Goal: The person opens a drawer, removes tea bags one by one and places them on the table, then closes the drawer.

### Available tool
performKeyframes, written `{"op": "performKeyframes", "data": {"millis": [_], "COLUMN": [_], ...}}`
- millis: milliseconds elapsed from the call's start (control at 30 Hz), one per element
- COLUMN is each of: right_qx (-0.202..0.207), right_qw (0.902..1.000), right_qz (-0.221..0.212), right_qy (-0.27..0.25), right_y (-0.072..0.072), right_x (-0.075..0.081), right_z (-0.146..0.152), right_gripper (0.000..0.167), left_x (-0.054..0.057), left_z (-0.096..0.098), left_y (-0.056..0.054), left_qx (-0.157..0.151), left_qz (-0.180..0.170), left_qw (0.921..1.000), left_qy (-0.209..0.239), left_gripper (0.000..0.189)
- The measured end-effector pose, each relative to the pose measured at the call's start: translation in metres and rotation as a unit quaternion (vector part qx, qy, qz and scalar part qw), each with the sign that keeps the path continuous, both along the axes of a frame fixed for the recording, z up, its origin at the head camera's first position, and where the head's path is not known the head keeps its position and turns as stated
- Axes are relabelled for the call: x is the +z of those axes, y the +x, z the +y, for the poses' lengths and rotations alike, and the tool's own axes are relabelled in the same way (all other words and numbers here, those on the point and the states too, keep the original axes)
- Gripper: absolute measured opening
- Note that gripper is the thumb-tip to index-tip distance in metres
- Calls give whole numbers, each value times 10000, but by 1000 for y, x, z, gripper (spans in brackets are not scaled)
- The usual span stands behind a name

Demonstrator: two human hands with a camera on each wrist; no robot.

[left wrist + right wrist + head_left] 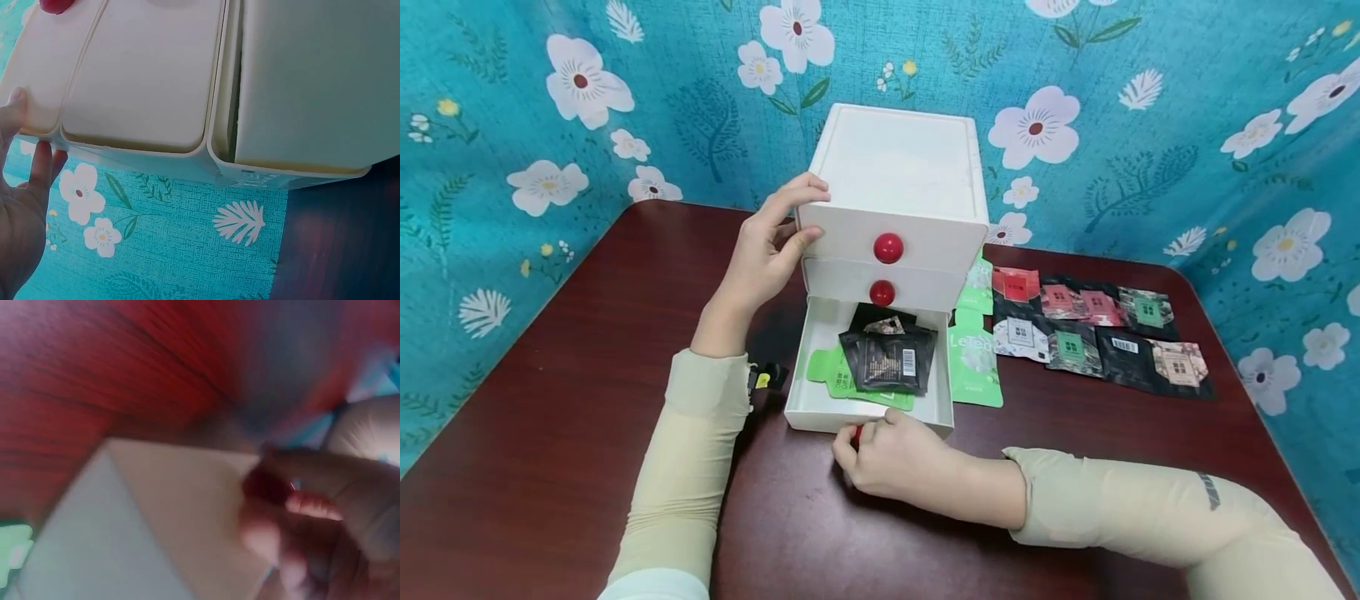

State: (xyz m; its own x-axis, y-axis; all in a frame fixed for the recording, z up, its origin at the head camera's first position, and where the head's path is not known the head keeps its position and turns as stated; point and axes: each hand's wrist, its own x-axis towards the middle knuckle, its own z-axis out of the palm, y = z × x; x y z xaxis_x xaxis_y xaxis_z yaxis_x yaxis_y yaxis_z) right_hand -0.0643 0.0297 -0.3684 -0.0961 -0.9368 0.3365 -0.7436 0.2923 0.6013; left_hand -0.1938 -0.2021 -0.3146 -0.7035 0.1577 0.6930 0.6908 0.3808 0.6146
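Cream sleeves (681,467) come nearest, pushed back to bare both forearms; the left arm rises steeply from the lower edge while the right one slants in from the lower right corner. At the end of the right arm, the right hand (904,457) is turned knuckles up, its fingers curled tight about a red knob (856,436) that the thumb and fingers pinch. This knob sits on the front of the bottom drawer (811,418), which stands pulled out over the tabletop (550,333). Within the drawer, black packets (887,362) overlap on top of green packets (822,367).

Farther back, the left hand (766,246) reaches up to the upper left corner of a white drawer unit (895,158). Its thumb lies against the front and its fingers extend along the side and top edge, spread rather than curled. Two upper drawers (838,242) are closed. To the right, more green packets (977,367) lie beside the unit, next to rows of small pouches (1075,348). Behind everything hangs a blue flowered cloth (700,125).
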Motion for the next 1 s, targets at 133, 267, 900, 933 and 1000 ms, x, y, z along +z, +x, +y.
{"op": "performKeyframes", "data": {"millis": [133,267,900,933,1000], "right_qx": [-334,-938,-1730,-1817,-1954], "right_qw": [9871,9318,7537,7532,7540], "right_qz": [-1539,-3490,-5957,-5929,-5850], "right_qy": [288,346,2172,2193,2261], "right_y": [-6,-33,-140,-140,-139], "right_x": [27,59,48,46,44], "right_z": [-3,-17,-88,-88,-87], "right_gripper": [24,13,18,15,13], "left_x": [-1,0,-3,-3,-3], "left_z": [-1,-2,0,0,-1], "left_y": [0,-3,-4,-4,-3], "left_qx": [-6,-41,-149,-127,-97], "left_qz": [14,84,109,92,69], "left_qw": [10000,10000,9998,9998,9999], "left_qy": [-36,-29,67,82,103], "left_gripper": [36,36,35,35,35]}}
